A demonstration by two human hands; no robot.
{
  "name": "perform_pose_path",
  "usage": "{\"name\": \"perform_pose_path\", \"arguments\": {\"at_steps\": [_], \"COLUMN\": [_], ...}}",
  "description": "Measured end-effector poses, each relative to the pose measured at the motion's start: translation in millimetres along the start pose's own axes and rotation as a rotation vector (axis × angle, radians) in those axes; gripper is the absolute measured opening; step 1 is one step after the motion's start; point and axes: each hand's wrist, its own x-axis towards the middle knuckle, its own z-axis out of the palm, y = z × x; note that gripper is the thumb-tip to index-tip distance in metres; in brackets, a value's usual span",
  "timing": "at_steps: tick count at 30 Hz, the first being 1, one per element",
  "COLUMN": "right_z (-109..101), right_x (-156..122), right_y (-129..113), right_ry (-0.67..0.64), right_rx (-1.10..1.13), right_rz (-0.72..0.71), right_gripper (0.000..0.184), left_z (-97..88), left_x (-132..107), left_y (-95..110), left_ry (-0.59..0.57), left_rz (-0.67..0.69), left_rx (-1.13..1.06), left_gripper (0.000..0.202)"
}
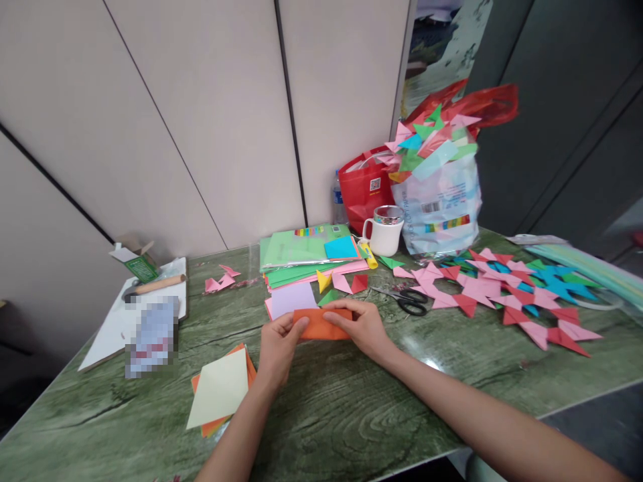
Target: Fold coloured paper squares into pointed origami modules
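So your orange paper [316, 328] is a plain, bright strip, wider than it is tall, pretty flat-looking with straight edges. You've got it pinched at both ends: left hand [278, 346] on its left end, right hand [369, 329] on its right, thumbs over the near face, and the middle sits bare between them. It's just in front of the purple sheet [293, 298], over the green tabletop [351, 408]; can't tell if it's touching.
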Motion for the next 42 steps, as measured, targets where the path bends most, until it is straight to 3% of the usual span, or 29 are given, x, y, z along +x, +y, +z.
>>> {"name": "perform_pose_path", "arguments": {"at_steps": [8, 17, 23, 35, 42], "right_z": [-1, -2, -3, -3, 0], "right_x": [1, 2, 4, 5, 4], "right_y": [-1, 2, 3, 6, 6], "right_ry": [0.002, 0.023, -0.069, -0.042, -0.005], "right_rx": [-0.014, -0.024, -0.057, 0.085, 0.169], "right_rz": [0.015, 0.02, -0.019, 0.096, 0.133], "right_gripper": [0.016, 0.019, 0.016, 0.018, 0.018], "left_z": [-0.9, 0.1, 1.1, 6.7, 6.4], "left_x": [0, 1, 1, 0, 0], "left_y": [-2, 1, 6, -2, -6], "left_ry": [-0.001, 0.079, 0.085, 0.036, 0.038], "left_rz": [0.021, 0.057, 0.082, -0.144, -0.105], "left_rx": [0.024, 0.126, 0.162, 0.01, -0.042], "left_gripper": [0.022, 0.02, 0.014, 0.038, 0.03]}}
